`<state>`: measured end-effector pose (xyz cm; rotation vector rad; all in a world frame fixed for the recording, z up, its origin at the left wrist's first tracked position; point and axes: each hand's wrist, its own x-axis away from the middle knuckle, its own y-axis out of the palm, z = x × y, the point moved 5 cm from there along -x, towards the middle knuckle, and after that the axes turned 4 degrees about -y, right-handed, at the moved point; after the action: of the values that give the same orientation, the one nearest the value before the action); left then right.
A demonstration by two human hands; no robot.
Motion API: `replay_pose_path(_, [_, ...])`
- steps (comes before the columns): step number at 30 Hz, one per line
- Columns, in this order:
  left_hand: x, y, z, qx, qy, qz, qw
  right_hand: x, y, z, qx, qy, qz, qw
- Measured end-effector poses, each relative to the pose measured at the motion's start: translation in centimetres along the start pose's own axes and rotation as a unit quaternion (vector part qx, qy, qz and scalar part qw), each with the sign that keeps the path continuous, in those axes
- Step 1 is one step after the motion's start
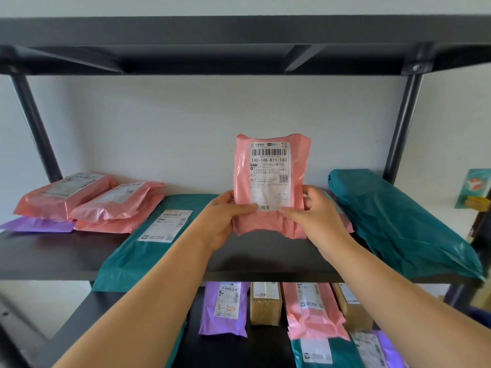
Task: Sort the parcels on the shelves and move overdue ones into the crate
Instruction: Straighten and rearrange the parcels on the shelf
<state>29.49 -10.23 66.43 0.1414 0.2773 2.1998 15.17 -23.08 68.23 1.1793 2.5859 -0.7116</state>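
left hand [225,219], right hand [316,216] gripping upright pink parcel [271,181], shelf [66,251] beneath

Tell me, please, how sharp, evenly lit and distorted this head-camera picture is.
Head view: the pink parcel is sharp, large code legible, fine print not; the wide lens bows the top shelf beam; light is soft and even; lower corners blur.

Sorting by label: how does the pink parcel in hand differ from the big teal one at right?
The pink parcel is held upright by left hand and right hand, label showing; the teal parcel lies flat, no label visible. The pink parcel is smaller than the teal parcel. Both are plastic mailers.
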Motion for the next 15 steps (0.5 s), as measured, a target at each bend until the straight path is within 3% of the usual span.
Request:
replay_pose_path(4, [-0.3, -0.5, -0.1, -0.01, -0.001, 0.028, 1.0, 0.0, 0.1, -0.1, 0.004, 0.005, 0.015, 1.0])
replay_pose_path(9, [-0.8, -1.6, -0.5, -0.097, 0.012, 0.156, 0.983, -0.7, 1.3, 0.0, 0.017, 0.009, 0.013, 1.0])
replay_pose_path(13, [-1.1, -2.7, 0.7, -0.266, 0.025, 0.264, 0.927, -2.1, 3.1, 0.5, 0.025, 0.024, 0.005, 0.999])
replay_pose_path(15, [-1.2, -3.0, 1.2, -0.368, 0.01, 0.275, 0.888, -2.8, 4.3, 0.8, 0.016, 0.034, -0.014, 0.999])
